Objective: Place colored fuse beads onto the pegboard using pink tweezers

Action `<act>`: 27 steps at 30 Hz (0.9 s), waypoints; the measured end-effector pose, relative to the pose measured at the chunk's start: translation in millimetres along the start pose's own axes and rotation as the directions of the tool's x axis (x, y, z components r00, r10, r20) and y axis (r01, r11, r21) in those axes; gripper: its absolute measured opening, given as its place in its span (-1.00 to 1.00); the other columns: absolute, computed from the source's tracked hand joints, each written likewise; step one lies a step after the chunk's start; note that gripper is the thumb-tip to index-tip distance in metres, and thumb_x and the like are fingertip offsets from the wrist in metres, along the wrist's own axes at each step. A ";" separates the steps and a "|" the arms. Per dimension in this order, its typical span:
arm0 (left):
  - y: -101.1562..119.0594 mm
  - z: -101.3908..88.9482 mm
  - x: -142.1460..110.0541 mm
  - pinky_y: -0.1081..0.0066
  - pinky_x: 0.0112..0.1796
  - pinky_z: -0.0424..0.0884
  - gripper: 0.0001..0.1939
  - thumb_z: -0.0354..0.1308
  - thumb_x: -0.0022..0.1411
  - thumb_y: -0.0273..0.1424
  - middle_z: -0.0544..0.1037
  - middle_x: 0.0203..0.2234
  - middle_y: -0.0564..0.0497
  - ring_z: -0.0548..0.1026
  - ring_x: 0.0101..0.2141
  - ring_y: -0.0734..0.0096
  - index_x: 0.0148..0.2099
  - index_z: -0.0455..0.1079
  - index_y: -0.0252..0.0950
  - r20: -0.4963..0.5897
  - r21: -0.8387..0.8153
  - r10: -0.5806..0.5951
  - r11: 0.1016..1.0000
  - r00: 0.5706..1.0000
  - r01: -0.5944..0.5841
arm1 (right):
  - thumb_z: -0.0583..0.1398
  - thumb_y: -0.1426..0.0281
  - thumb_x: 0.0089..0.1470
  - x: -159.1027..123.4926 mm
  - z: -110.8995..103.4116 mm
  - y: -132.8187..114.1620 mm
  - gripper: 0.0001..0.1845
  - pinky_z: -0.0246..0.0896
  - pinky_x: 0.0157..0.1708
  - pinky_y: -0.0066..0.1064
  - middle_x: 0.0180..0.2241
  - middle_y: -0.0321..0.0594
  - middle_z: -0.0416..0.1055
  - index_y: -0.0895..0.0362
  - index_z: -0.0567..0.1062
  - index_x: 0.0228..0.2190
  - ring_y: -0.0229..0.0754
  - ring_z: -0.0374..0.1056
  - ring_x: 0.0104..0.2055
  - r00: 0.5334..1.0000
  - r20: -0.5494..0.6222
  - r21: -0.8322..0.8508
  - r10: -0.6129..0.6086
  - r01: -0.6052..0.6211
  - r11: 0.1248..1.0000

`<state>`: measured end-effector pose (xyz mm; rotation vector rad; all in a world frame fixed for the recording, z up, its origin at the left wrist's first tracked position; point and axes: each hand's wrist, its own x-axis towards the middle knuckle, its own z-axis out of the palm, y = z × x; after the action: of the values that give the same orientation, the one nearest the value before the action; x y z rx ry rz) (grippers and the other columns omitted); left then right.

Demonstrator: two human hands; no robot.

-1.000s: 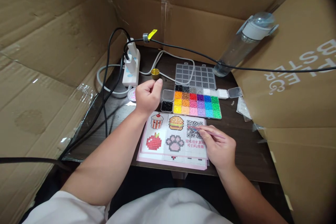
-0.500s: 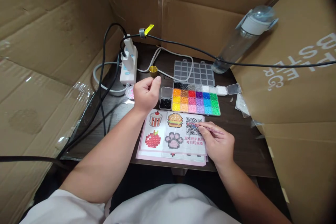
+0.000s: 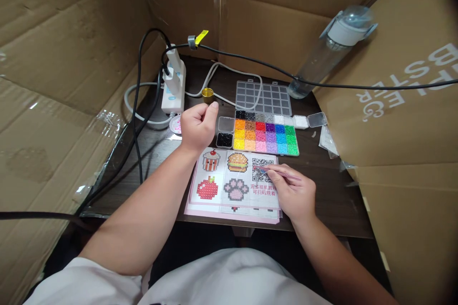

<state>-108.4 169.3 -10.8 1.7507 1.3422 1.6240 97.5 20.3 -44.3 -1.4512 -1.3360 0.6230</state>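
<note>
My right hand (image 3: 295,193) pinches a pair of pink tweezers (image 3: 286,173). Their tips point left, over the QR code on a pattern sheet (image 3: 218,209) under a clear pegboard. Pixel pictures of a cupcake, a burger (image 3: 237,162), a red fruit and a paw (image 3: 236,189) show on the sheet. My left hand (image 3: 198,126) is closed in a fist, raised at the sheet's upper left; whatever its fingers might hold is hidden. Just beyond it stands a small gold cup (image 3: 207,96). A sorted bead box (image 3: 265,134) in many colours lies behind the sheet, beside a small case of black beads (image 3: 224,140).
A white power strip (image 3: 174,86) with black cables is at the back left. One cable (image 3: 246,58) crosses above the table. The box's gridded lid (image 3: 264,98) lies behind the beads, and a clear bottle (image 3: 324,59) stands at the back right. Cardboard walls (image 3: 272,19) surround the table.
The whole view has shifted slightly. Both hands keep nearly the same pose, and the tweezers remain over the QR code.
</note>
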 end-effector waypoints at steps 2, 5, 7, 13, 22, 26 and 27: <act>0.1 0.0 0.1 0.39 -0.60 -0.05 -0.48 0.10 0.23 -0.32 -0.04 -0.73 0.16 -0.04 -0.64 0.59 -0.65 -0.09 -0.27 -0.001 0.001 0.001 1.000 1.000 -0.001 | 0.27 0.43 0.08 -0.1 0.3 0.3 -0.88 0.41 -0.33 -0.40 -0.35 -0.22 0.60 0.06 0.66 -0.34 -0.20 0.49 -0.32 1.000 -0.003 0.002 -0.001 0.001 1.000; 0.0 0.2 0.4 0.39 -0.61 -0.06 -0.47 0.11 0.23 -0.31 -0.05 -0.72 0.16 -0.05 -0.64 0.59 -0.64 -0.11 -0.27 -0.001 0.006 0.000 1.000 1.000 0.000 | 0.27 0.43 0.08 0.0 0.1 0.0 -0.87 0.40 -0.33 -0.40 -0.35 -0.22 0.60 0.05 0.66 -0.33 -0.20 0.49 -0.32 1.000 -0.004 0.004 -0.003 0.003 1.000; -0.3 0.3 0.6 0.39 -0.61 -0.06 -0.47 0.11 0.23 -0.32 -0.06 -0.72 0.16 -0.05 -0.64 0.59 -0.64 -0.12 -0.27 0.000 0.008 0.002 1.000 1.000 -0.002 | 0.28 0.43 0.07 0.1 -0.1 -0.4 -0.87 0.40 -0.33 -0.39 -0.35 -0.21 0.60 0.06 0.66 -0.33 -0.20 0.49 -0.32 1.000 0.000 0.006 -0.006 0.006 1.000; -0.9 0.7 0.5 0.39 -0.61 -0.06 -0.46 0.12 0.24 -0.30 -0.05 -0.73 0.16 -0.05 -0.64 0.60 -0.65 -0.10 -0.28 0.001 -0.011 0.017 1.000 1.000 -0.017 | 0.28 0.43 0.07 0.0 0.4 -0.9 -0.88 0.41 -0.33 -0.38 -0.35 -0.21 0.60 0.06 0.65 -0.34 -0.19 0.50 -0.32 1.000 -0.005 0.011 -0.009 0.009 1.000; 0.9 0.5 0.6 0.39 -0.62 -0.07 -0.45 0.13 0.22 -0.29 -0.06 -0.73 0.16 -0.06 -0.64 0.60 -0.65 -0.11 -0.28 0.001 -0.008 0.007 1.000 1.000 -0.007 | 0.28 0.40 0.07 -0.2 -1.0 -3.0 -0.89 0.45 -0.31 -0.33 -0.34 -0.20 0.61 0.06 0.66 -0.35 -0.15 0.52 -0.31 1.000 -0.026 -0.005 -0.001 0.001 1.000; 0.6 0.0 -0.1 0.39 -0.61 -0.05 -0.47 0.11 0.23 -0.30 -0.06 -0.72 0.15 -0.06 -0.64 0.59 -0.64 -0.11 -0.28 0.005 -0.004 -0.013 1.000 1.000 0.013 | 0.28 0.40 0.07 -0.8 -1.5 -4.8 -0.89 0.47 -0.26 -0.30 -0.34 -0.19 0.61 0.06 0.65 -0.35 -0.13 0.53 -0.28 0.999 -0.043 0.002 -0.014 0.014 1.000; 0.5 -0.2 -0.1 0.39 -0.60 -0.05 -0.47 0.11 0.23 -0.29 -0.05 -0.72 0.15 -0.06 -0.63 0.59 -0.64 -0.11 -0.28 0.004 -0.005 -0.017 1.000 1.000 0.017 | 0.27 0.40 0.07 -0.9 -1.5 -4.6 -0.88 0.47 -0.24 -0.28 -0.33 -0.19 0.61 0.06 0.65 -0.35 -0.12 0.53 -0.27 0.999 -0.050 0.008 -0.015 0.015 1.000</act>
<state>-108.4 168.9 -10.4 1.7341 1.3460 1.6124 96.7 18.4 -39.9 -1.4400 -1.3030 0.5784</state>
